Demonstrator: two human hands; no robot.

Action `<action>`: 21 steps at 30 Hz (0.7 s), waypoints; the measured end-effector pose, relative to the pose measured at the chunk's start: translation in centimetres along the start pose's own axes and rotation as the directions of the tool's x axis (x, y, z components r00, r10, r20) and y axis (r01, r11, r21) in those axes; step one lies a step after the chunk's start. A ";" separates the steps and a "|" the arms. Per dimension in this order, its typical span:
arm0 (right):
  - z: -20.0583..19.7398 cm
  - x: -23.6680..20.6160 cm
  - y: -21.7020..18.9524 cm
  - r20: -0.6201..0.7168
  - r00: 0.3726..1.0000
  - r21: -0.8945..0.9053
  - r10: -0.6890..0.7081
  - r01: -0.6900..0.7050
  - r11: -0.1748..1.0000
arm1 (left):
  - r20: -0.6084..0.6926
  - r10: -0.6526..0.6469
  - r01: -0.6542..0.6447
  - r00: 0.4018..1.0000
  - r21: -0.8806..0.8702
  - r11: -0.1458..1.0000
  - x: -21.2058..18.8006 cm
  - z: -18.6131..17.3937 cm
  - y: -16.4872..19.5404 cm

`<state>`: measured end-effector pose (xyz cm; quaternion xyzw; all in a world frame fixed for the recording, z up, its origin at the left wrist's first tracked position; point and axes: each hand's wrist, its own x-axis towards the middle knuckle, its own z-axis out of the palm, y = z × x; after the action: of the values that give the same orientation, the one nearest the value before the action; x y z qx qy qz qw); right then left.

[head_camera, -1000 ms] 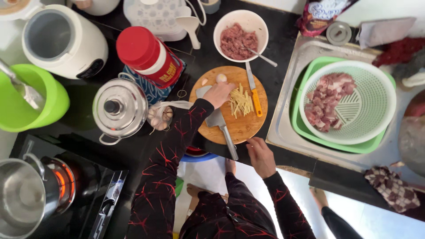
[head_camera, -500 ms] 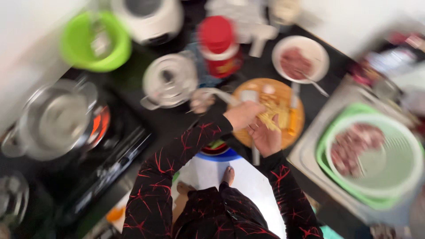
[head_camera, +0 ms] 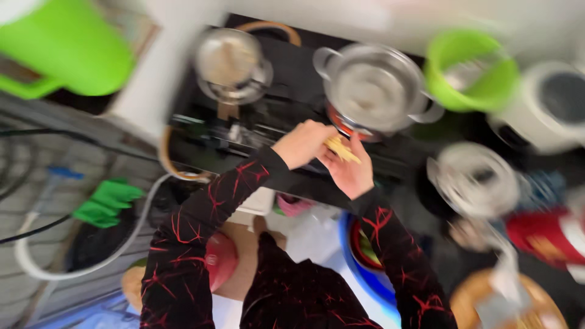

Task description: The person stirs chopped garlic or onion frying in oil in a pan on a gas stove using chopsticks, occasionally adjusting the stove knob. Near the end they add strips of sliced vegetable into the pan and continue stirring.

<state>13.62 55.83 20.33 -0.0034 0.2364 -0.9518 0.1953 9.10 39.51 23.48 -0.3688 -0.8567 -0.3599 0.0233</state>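
Pots crowd the black stove [head_camera: 244, 143] ahead of the person: a steel pot [head_camera: 375, 88] with 2 side handles sits on a burner glowing red at its lower rim, and a second, smaller steel pot [head_camera: 230, 61] stands to its left near the stove's far edge. A green bowl [head_camera: 472, 67] and a white cooker [head_camera: 551, 106] stand beyond the stove's right end, and a round steel lid [head_camera: 475, 180] lies on the dark counter nearer the person. A red jar [head_camera: 542, 234] with a pale label band lies by the counter's right edge, its print too blurred to make out, and a round wooden board [head_camera: 499, 301] shows at the lower right corner. A green jug [head_camera: 58, 52] sits at the upper left, off the stove, and a green cloth [head_camera: 106, 201] hangs lower left. Both hands meet over the stove's front edge, just below the 2-handled pot; nothing lies between them and it. The left hand [head_camera: 304, 143] is curled over the right hand [head_camera: 347, 173], which is cupped palm up, and together they hold pale yellow strips [head_camera: 341, 149], thin and stick-like, bunched between the palms. Motion blur hides finer detail.
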 end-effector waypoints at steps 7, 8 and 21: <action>15.5 26.6 9.0 0.043 0.989 -0.152 0.144 -0.136 0.979 | -0.321 0.040 -0.012 0.946 0.089 0.996 -0.3 -20.8 -18.3; 17.1 29.6 10.0 0.021 0.988 -0.196 0.154 -0.147 0.970 | -0.289 -0.040 0.064 0.957 0.076 0.995 0.0 -23.2 -20.2; 15.0 41.7 13.4 0.258 0.952 -0.959 -0.163 0.232 -0.164 | -0.255 -0.547 0.591 0.798 0.148 0.793 -0.7 -26.3 -34.9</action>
<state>-18.45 22.67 23.99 -0.2063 0.8592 -0.4678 -0.0162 -18.98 6.08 21.82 -0.0500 -0.9555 -0.2882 0.0395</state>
